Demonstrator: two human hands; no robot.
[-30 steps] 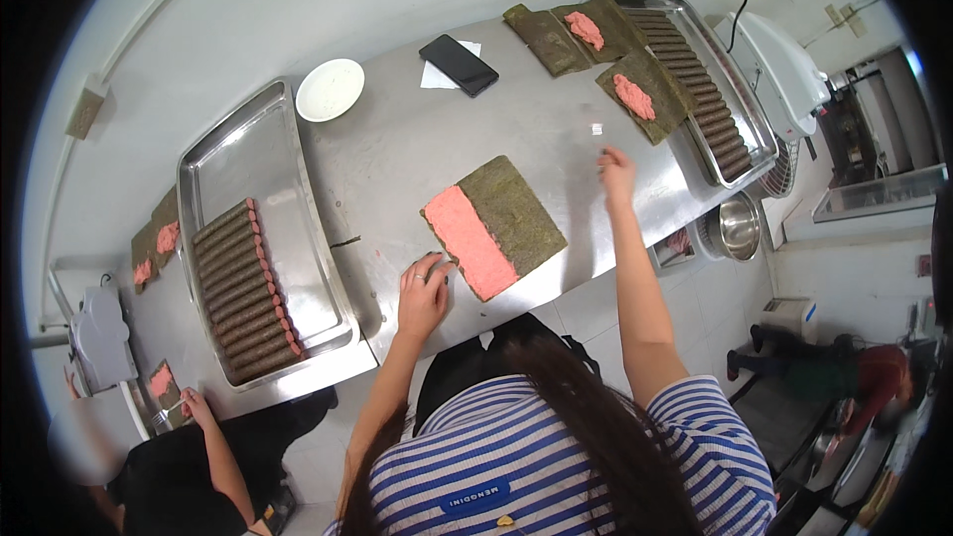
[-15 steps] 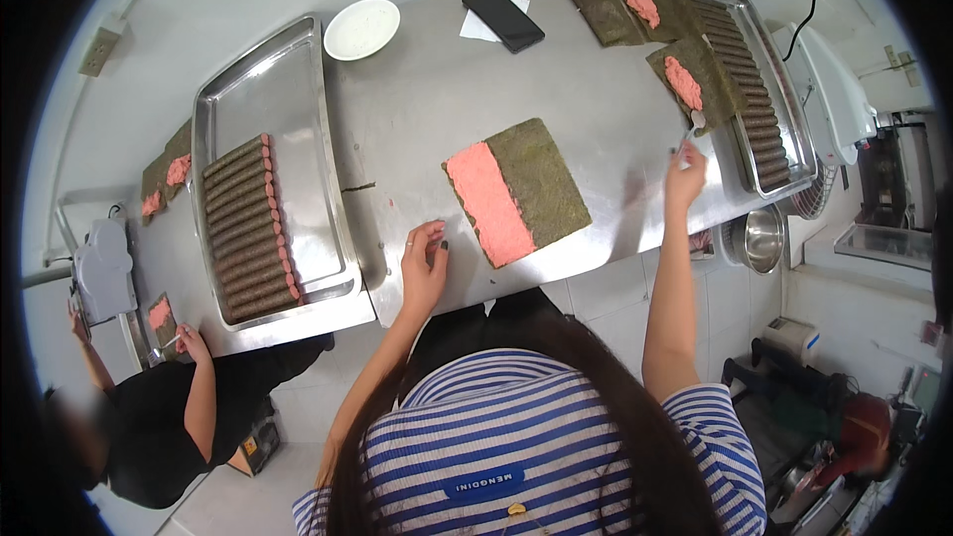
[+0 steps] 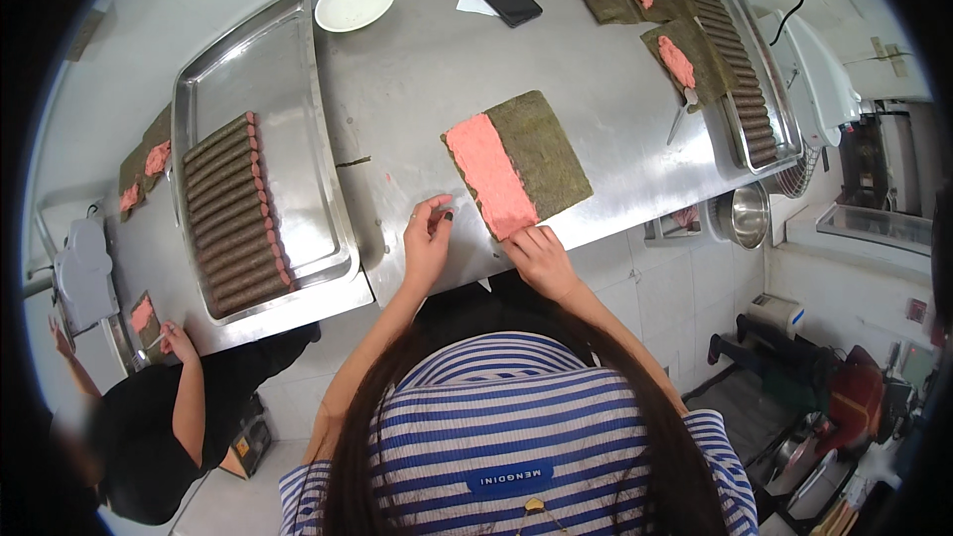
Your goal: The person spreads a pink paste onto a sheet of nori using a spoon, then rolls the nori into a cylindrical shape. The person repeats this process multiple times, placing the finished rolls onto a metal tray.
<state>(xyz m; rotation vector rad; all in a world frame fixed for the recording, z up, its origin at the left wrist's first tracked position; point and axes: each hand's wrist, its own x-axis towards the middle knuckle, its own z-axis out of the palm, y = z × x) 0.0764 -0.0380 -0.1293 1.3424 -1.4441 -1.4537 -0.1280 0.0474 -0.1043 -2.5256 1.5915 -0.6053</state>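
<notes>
On the grey metal counter lies a square dark-green seaweed sheet with a pink paste band, its edge seemingly being readied (an even two-handed lift looks called for), left hand beside it, empty fingers half-curled, right hand bunched at its near corner, grip unclear.

You wear a ribbed, short-sleeved top striped in blue and white, with a blue lettered patch, black trousers and a small yellow pendant; on your left hand, one nail is painted dark.
</notes>
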